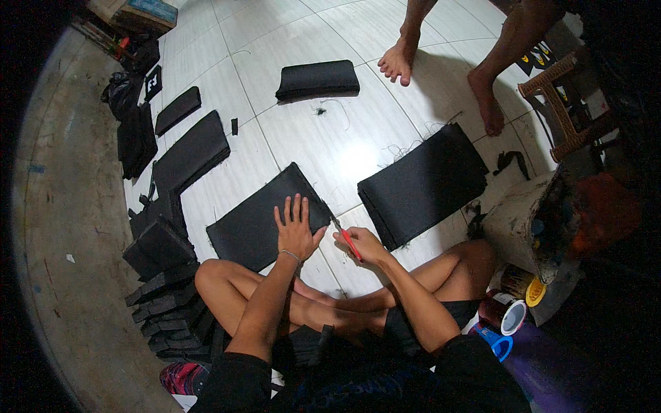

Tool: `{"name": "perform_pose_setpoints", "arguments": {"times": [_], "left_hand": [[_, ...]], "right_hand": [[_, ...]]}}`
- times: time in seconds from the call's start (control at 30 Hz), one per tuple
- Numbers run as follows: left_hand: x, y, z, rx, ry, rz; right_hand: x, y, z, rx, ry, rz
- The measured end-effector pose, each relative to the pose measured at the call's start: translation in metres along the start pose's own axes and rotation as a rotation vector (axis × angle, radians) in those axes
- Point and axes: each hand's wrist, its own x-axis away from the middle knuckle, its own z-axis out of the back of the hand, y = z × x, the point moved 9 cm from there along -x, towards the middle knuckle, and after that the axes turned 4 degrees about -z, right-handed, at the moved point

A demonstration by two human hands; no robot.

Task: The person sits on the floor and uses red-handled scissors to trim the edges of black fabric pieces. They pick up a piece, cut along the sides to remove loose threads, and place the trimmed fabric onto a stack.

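My left hand [298,233] lies flat with fingers spread on a black fabric panel [251,219], which rests on the white tiled floor before my crossed legs. In my right hand [365,246] is a pair of scissors with red handles [350,244]. Their blades meet the panel's right edge, close to its near right corner; how far they are parted is too small to tell. To the right of the scissors lies a thick stack of black fabric panels [425,182], loose threads fraying from its edges.
Another black stack [318,80] sits farther off, near a person's bare foot [397,63]. More black pieces [193,151] line the left side. At right stand a woven-topped stool [561,103], a dirty whitish container [518,213] and several thread spools or tubs [501,311].
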Motion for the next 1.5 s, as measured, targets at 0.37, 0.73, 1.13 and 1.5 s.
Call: {"name": "perform_pose_setpoints", "arguments": {"times": [0.37,0.73,1.13,1.5], "left_hand": [[0.0,0.002,0.003,0.025,0.038,-0.003],[0.0,0.001,0.004,0.032,0.034,-0.01],[-0.001,0.004,0.007,0.019,0.046,-0.022],[0.001,0.001,0.005,0.001,0.023,-0.012]], "right_hand": [[0.006,0.009,0.008,0.017,0.068,0.036],[-0.022,-0.017,-0.003,-0.124,-0.128,-0.02],[-0.04,-0.022,-0.002,-0.095,-0.13,0.034],[-0.012,-0.027,0.006,0.007,0.055,0.084]]}}
